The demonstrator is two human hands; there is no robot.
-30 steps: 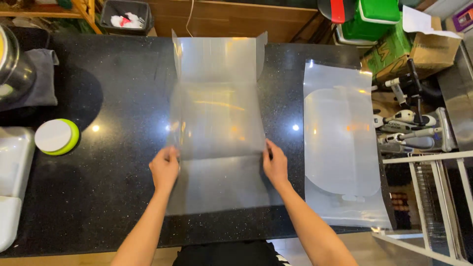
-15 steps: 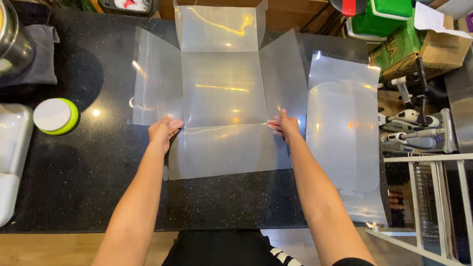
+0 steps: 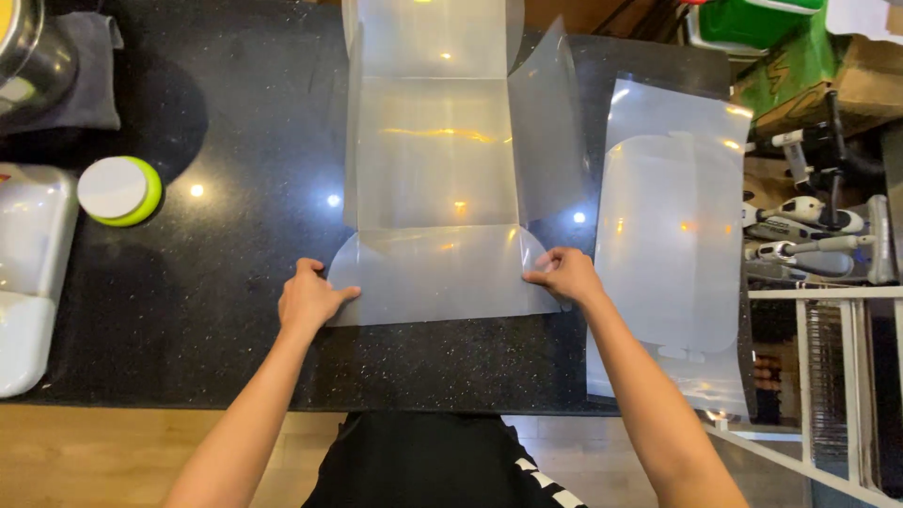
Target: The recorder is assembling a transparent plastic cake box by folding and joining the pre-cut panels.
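Translucent plastic sheet point(image 3: 437, 179), glossy, creased

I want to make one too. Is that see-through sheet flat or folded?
Partly folded: the clear plastic sheet has side flaps raised, near flap flat under both hands.

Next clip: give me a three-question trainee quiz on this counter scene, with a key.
1. True or false: both hands rest on the clear plastic sheet.
2. What lies to the right of the right hand?
A. a stack of clear plastic sheets
B. a round lid
C. a grey cloth
3. What colour is the rim of the round white-topped container left of the left hand?

Key:
1. True; each hand presses a corner of the sheet's near flap against the black counter.
2. A, the stack of sheets.
3. Green.
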